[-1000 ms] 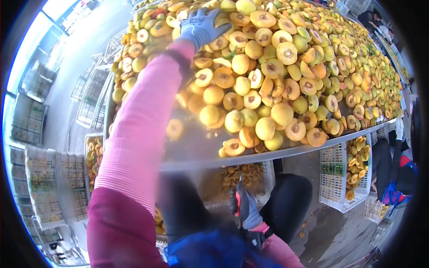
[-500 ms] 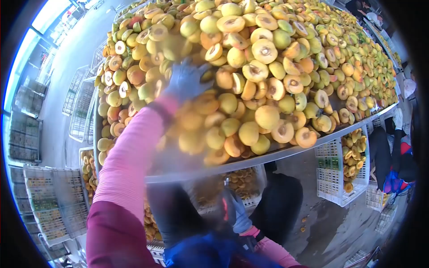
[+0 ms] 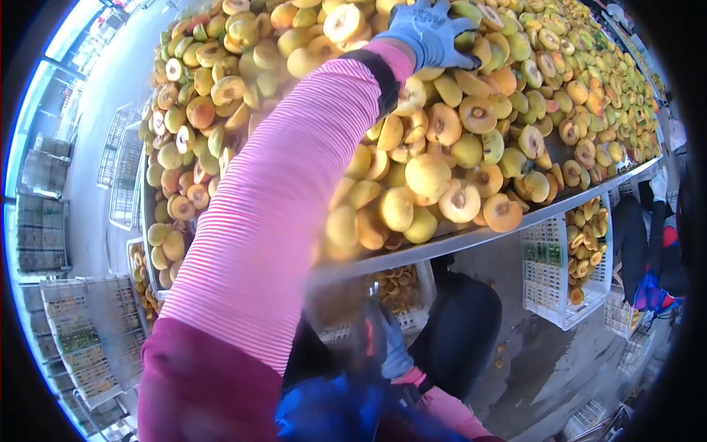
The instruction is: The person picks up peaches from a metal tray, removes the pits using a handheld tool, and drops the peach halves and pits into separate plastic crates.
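Observation:
Over a heap of halved yellow stone fruit [image 3: 444, 124], which look like peaches with some pits showing, my left hand [image 3: 427, 33] reaches far across in a blue-grey glove. Its fingers are spread on top of the fruit near the upper edge, and it is open; whether a fruit lies under the palm is hidden. Low in front of my lap, my right hand [image 3: 398, 357], gloved too, is closed around a hand tool [image 3: 370, 331] with a red and dark handle and a small metal tip. The tool is partly blurred, so its exact kind does not show.
The fruit lies on a metal-edged table [image 3: 442, 241]. Below it, a white crate [image 3: 423, 313] of fruit halves stands between my knees. Another crate [image 3: 545, 283] stands to the right, near a seated person [image 3: 648, 250]. Stacked crates [image 3: 81, 331] are at left.
My left hand has moved up and to the right, farther over the heap. Some fruit near the table's front left has shifted. My right hand stays low with the tool.

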The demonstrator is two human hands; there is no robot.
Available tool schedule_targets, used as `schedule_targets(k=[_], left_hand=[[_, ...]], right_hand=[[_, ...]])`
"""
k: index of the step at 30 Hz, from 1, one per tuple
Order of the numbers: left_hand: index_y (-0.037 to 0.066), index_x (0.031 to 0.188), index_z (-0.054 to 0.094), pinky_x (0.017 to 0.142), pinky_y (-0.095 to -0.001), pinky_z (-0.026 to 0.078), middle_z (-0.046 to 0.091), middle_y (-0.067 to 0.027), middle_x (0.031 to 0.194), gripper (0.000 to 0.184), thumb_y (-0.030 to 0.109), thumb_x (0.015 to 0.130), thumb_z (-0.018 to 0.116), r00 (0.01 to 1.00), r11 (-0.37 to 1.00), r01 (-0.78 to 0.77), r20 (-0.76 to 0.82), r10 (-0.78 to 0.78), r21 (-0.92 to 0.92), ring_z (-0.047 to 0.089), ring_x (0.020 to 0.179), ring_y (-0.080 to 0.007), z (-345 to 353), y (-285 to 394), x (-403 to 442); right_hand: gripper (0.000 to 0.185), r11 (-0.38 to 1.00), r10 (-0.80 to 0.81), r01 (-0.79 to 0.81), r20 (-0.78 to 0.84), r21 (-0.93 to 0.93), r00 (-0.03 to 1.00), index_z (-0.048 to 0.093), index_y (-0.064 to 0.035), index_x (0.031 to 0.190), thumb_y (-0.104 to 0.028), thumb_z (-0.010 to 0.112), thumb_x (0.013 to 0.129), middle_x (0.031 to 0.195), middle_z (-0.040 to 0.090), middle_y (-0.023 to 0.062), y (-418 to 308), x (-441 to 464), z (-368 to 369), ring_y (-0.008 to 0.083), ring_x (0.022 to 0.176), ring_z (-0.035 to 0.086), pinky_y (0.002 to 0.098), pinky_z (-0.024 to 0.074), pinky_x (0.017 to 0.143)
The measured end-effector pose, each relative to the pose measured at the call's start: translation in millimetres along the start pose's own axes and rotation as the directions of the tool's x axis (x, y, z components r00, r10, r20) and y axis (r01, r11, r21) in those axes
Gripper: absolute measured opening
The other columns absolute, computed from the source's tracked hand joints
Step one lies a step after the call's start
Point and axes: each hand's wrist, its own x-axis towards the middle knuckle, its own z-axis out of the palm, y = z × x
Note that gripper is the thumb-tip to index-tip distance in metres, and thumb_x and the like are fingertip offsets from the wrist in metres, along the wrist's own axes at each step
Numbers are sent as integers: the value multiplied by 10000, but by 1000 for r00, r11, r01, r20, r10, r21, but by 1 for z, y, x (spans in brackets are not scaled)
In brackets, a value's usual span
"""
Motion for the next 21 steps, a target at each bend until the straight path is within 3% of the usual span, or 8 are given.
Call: schedule_targets(k=[1, 4, 5, 7, 11, 14, 16, 21], left_hand=[[203, 1356, 433, 1057, -486, 306, 382, -179, 1383, 707, 526, 758, 625, 1000, 1000, 16, 2, -16, -20, 324, 1305, -385, 5, 4, -3], [278, 1160, 581, 818, -412, 499, 588, -78, 1133, 456, 522, 776, 598, 940, 983, -147, -292, 174, 114, 593, 1019, -293, 37, -8, -23], [232, 1223, 534, 818, -432, 486, 577, -130, 1106, 520, 514, 793, 608, 963, 988, -148, -225, 151, 32, 605, 968, -339, 32, -10, -40], [250, 1263, 505, 840, -433, 483, 578, -119, 1149, 542, 528, 801, 566, 981, 997, 65, 187, -55, -47, 592, 1023, -328, 33, -12, -74], [250, 1321, 435, 854, -433, 480, 572, -137, 1153, 589, 498, 806, 581, 976, 985, 132, 158, -149, 114, 574, 1055, -326, 34, -29, -140], [235, 1305, 458, 854, -433, 476, 569, -151, 1109, 574, 472, 805, 610, 979, 985, 150, 126, -160, 84, 571, 1049, -324, 19, -28, -163], [224, 1300, 466, 844, -445, 478, 565, -155, 1107, 575, 467, 803, 622, 986, 987, 153, 59, -155, 42, 570, 1049, -325, 14, -29, -181], [87, 1135, 591, 819, -378, 488, 618, -147, 1035, 443, 303, 773, 726, 810, 906, 311, -418, -410, -287, 610, 943, -323, -38, 48, -270]], right_hand=[[249, 876, 345, -338, 45, 345, 938, 561, -105, 1074, -286, 598, 907, 710, 507, 9, 3, 0, 1, 114, 589, 502, 263, 401, 504], [194, 950, 279, -274, -9, 146, 960, 567, -120, 1070, -257, 578, 932, 708, 508, -49, 45, 11, -17, 50, 548, 483, 214, 389, 450], [179, 909, 383, -370, -35, 194, 923, 573, -122, 1056, -255, 579, 936, 702, 501, -66, 24, 10, -6, 35, 528, 468, 203, 376, 431], [167, 990, -10, 4, -45, -144, 999, 578, -124, 1038, -253, 588, 932, 703, 502, -71, 74, 18, -20, 33, 522, 467, 205, 372, 424], [271, 782, 262, -298, 145, 548, 954, 530, -80, 1109, -247, 588, 903, 864, 571, 43, 56, 3, -11, 130, 761, 557, 292, 439, 563], [157, 887, 270, -290, 107, 360, 957, 594, -116, 1000, -256, 593, 928, 745, 552, -47, 35, -6, -4, 58, 568, 525, 238, 413, 432], [187, 997, -67, 64, 88, 37, 994, 595, -108, 1002, -279, 593, 925, 703, 549, -24, 92, 15, -24, 84, 542, 530, 257, 418, 413], [284, 998, -58, 57, 74, 17, 996, 577, -78, 1038, -335, 585, 920, 609, 512, 16, 38, -5, -11, 119, 456, 492, 270, 410, 393]])
